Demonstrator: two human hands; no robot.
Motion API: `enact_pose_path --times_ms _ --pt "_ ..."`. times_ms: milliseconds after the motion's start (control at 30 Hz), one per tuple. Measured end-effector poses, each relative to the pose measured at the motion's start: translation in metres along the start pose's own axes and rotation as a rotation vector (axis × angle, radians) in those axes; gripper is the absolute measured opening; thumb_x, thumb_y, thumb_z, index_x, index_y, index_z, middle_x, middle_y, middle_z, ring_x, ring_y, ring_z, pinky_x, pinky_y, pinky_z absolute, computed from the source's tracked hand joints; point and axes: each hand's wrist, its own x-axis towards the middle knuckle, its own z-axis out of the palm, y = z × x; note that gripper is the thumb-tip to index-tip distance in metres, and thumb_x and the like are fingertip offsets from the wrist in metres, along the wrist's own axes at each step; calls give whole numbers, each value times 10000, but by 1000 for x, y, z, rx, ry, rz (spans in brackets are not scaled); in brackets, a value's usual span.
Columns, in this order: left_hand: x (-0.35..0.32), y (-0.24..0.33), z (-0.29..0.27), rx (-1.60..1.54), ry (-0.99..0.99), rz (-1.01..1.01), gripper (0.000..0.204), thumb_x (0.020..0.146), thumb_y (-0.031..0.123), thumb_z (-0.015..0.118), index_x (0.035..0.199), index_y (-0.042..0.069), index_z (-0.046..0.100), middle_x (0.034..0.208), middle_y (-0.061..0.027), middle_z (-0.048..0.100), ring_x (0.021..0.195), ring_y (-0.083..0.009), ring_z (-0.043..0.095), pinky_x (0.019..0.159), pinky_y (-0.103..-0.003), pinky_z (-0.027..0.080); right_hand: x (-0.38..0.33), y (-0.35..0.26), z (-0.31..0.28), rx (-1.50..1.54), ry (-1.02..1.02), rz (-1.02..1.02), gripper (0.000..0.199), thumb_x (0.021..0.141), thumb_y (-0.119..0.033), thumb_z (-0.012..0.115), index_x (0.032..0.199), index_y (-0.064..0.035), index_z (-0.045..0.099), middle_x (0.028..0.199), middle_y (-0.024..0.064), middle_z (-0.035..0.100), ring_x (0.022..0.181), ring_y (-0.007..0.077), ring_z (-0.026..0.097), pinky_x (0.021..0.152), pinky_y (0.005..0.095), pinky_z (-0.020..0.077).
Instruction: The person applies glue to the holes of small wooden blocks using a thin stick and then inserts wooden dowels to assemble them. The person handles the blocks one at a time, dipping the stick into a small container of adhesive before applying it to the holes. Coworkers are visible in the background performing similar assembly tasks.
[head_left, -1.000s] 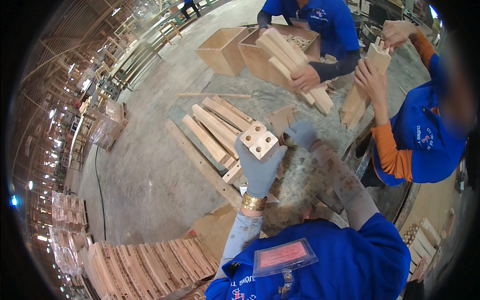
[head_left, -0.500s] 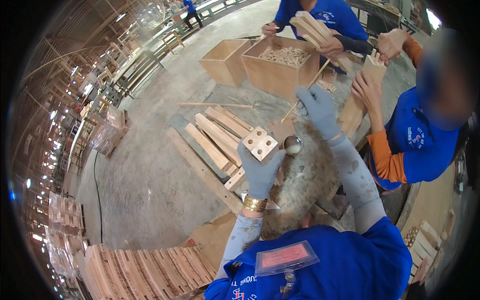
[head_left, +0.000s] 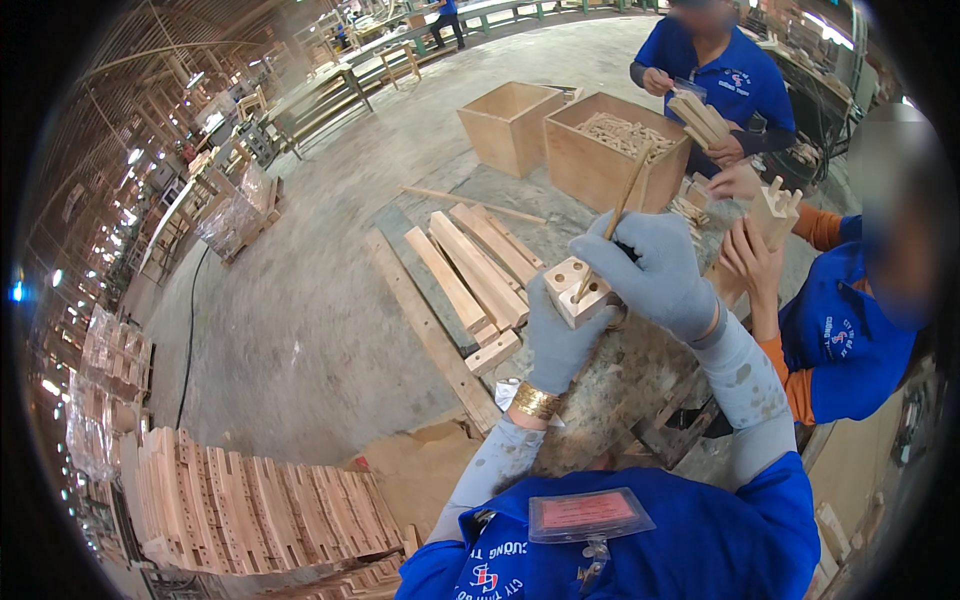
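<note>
Your right hand (head_left: 668, 278) has just come across from beside the small cup to the end of the wood, bringing the thin stick (head_left: 628, 190) with it; half a second ago that stick slanted well apart from the bundle of square-ended wooden bars (head_left: 575, 290) in your left hand (head_left: 562, 345). Now its lower tip meets the drilled end face at one of the nearer holes, so the work seems to have passed from the cup to the holes themselves, though how deep the tip sits you cannot tell from here. The cup, plain to see before, is now hidden behind your hands. Your left hand stays wrapped around the bundle, gloved fingers closed on its far side and thumb along its right, with the four-holed face standing proud above the grip and turned up toward you. Your right thumb and forefinger are pinched on the stick partway along, the rest of that hand curled; the long upper part rises above your knuckles in front of the wooden box of dowels (head_left: 620, 175). The bundle lies just left of your right fingertips, and whether they touch it is unclear. Loose wooden bars (head_left: 480, 268) lie left of your left hand.
</note>
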Motion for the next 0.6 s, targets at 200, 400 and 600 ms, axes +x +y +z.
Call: enact_pose_path --times_ms 200,400,600 --pt "1 -9 -2 140 54 53 774 633 199 771 1242 14 330 1155 -144 465 1055 -240 491 881 -352 423 3 5 7 -319 -46 -378 232 722 -111 626 952 -128 651 661 41 526 568 194 567 448 288 427" --pt "1 -4 -1 203 80 128 649 634 136 772 1142 22 386 1059 -140 509 954 -221 540 805 -334 462 4 2 7 -361 -55 -403 245 699 -113 637 943 -95 644 671 37 515 559 191 565 446 292 429" --pt "2 -15 -1 115 33 79 785 601 208 820 1202 26 349 1139 -127 479 1019 -213 517 849 -336 454 1 -12 -3 -64 32 60 127 772 -106 628 888 -54 647 612 62 558 497 185 554 442 245 405"
